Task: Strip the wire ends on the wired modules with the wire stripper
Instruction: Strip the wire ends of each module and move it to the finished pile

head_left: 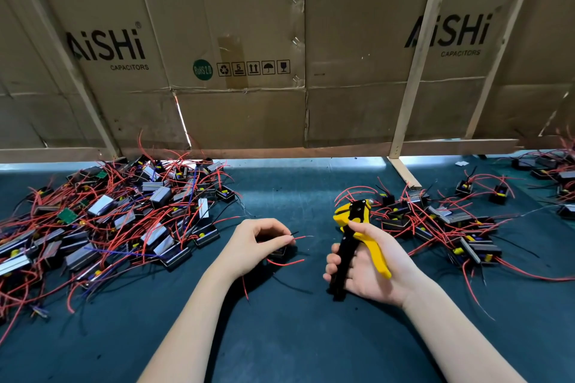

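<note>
Your right hand (370, 267) grips the wire stripper (357, 236) by its black and yellow handles, head pointing up and away, over the dark mat (295, 336). Left of the stripper, your left hand (252, 246) rests on the mat, fingers curled around a small black module (281, 253) and pinching its red and black wires (300, 237), ends aimed at the stripper. Heaped modules (102, 221) lie further left; a smaller pile (441, 224) lies right of the stripper.

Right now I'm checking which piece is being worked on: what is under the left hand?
A black wired module lies under the left hand, mostly covered; its red wires stick out.
</note>
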Available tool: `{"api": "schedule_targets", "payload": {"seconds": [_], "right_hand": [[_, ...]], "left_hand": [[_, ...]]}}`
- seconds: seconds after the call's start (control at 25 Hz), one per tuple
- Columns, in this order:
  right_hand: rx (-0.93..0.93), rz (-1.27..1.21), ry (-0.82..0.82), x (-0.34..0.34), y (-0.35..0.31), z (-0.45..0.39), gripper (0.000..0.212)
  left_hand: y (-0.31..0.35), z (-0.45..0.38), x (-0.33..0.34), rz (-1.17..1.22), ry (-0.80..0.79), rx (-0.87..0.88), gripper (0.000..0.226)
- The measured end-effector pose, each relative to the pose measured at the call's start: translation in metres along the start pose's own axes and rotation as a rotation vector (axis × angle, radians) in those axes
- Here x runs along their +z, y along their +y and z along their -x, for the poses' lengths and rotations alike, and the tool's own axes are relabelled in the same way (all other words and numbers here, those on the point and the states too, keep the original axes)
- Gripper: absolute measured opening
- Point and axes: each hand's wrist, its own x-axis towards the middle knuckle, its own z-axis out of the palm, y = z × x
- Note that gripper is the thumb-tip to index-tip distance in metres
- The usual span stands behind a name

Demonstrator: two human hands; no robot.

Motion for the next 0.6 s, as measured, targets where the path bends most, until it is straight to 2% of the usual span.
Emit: {"api": "schedule_targets", "payload": {"seconds": [0.28, 0.6], "right_hand": [[0.175, 0.302, -0.343, -0.0061, -0.0047, 0.0028, 0.046], [0.198, 0.376, -0.375, -0.0026, -0.006, 0.0036, 0.047]], "left_hand": [[0.0042, -0.0009, 0.0064, -0.05, 0.002, 0.043, 0.013], [0.0051, -0.0019, 0.0102, -0.103, 0.072, 0.058, 0.015]]}}
